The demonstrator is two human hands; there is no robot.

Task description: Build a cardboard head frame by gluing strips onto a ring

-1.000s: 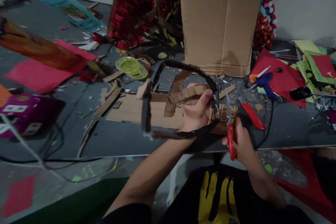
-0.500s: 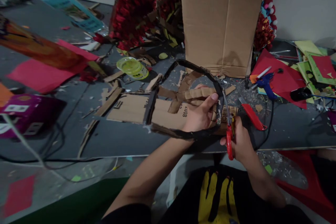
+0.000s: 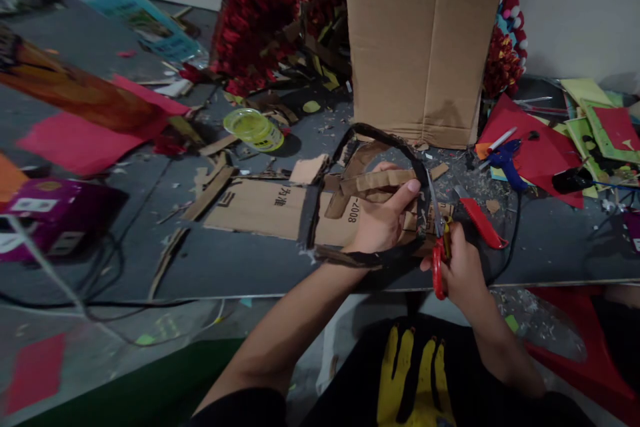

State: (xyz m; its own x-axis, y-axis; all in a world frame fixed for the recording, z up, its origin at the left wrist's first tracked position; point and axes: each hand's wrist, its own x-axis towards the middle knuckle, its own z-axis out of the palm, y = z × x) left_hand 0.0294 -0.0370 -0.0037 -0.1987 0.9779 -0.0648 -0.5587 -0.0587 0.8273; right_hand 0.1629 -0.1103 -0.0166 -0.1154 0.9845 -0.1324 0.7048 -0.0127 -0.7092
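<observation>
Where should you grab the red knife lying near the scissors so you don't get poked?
Best, I think, by its red handle, towards the end away from the blade, coming from the near right side. The knife lies slanted on the table, and what looks like its pale blade is at the far left end, so fingers should stay clear.

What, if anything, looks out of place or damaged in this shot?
Cardboard scraps litter the dark table. The red utility knife lies with its blade seemingly exposed, close to the right hand holding red-handled scissors, an odd spot. The black-edged cardboard frame in the left hand looks frayed at its near left corner.
</observation>
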